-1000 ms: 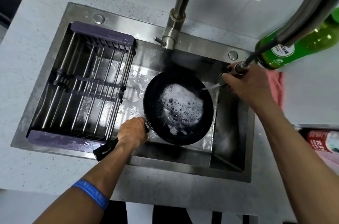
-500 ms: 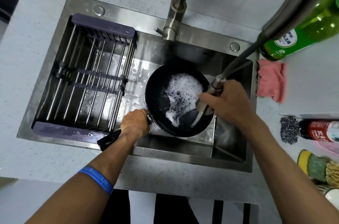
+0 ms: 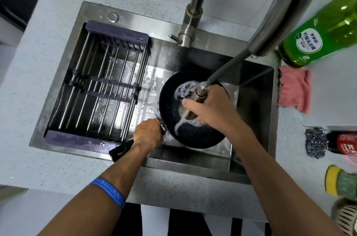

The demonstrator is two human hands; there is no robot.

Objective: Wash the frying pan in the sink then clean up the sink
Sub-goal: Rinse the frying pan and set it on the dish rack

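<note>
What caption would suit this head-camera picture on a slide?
Left hand holds the soapy frying pan in the sink; right hand aims the pull-out sprayer into it.

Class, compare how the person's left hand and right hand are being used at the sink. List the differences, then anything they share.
The left hand grips the black frying pan's handle at the pan's rim; the right hand holds the steel pull-out spray head above the pan's inside. The left hand sits nearer the purple-ended drying rack; the right hand sits over the soapy black frying pan. Both have fingers curled round something.
</note>
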